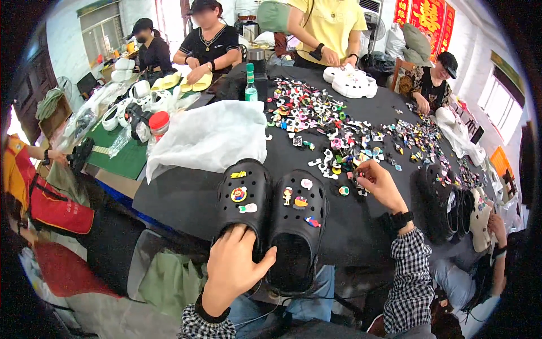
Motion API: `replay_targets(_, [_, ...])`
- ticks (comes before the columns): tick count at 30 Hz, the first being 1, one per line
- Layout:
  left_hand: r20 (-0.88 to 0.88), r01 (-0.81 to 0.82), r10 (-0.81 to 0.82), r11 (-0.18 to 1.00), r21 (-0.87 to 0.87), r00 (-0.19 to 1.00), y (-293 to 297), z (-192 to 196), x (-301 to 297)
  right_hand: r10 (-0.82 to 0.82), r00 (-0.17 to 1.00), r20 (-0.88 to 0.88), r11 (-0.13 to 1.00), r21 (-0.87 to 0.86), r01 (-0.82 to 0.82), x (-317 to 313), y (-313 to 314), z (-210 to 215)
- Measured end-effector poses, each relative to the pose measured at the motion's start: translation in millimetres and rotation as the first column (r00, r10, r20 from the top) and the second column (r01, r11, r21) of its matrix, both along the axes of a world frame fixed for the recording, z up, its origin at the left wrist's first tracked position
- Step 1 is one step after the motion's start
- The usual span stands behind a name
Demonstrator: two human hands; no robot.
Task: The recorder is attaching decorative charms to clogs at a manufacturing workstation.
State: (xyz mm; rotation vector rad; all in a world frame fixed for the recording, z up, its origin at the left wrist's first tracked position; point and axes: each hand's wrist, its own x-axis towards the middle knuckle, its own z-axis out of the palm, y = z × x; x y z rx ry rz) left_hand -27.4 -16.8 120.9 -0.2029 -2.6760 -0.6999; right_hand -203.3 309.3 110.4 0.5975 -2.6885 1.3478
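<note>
Two black clogs stand side by side at the table's near edge. The left clog bears several colourful cartoon charms, and so does the right clog. The fingers of my left hand reach into the left clog's opening and hold it; their tips are hidden inside. Its thumb sticks out toward the right clog. To the right, my right hand pinches a small dark charm at the near edge of a charm pile. A round green-and-white charm lies just below those fingers.
A white plastic sheet, a green bottle and a red-lidded jar are at the left. More black clogs and a beige clog stand at the right. Co-workers surround the table; one handles a white clog.
</note>
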Motion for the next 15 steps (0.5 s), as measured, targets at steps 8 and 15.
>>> replay_targets(8, [-0.022, 0.014, -0.014, 1.0, -0.004, 1.0, -1, -1, -6, 0.171, 0.985, 0.029, 0.936, -0.316, -0.154, 35, -22, 35])
replay_targets(15, [-0.001, 0.006, -0.006, 1.0, -0.011, 1.0, -3, -3, 0, 0.621, 0.783, 0.036, 0.772, 0.145, -0.619, 124, -93, 53])
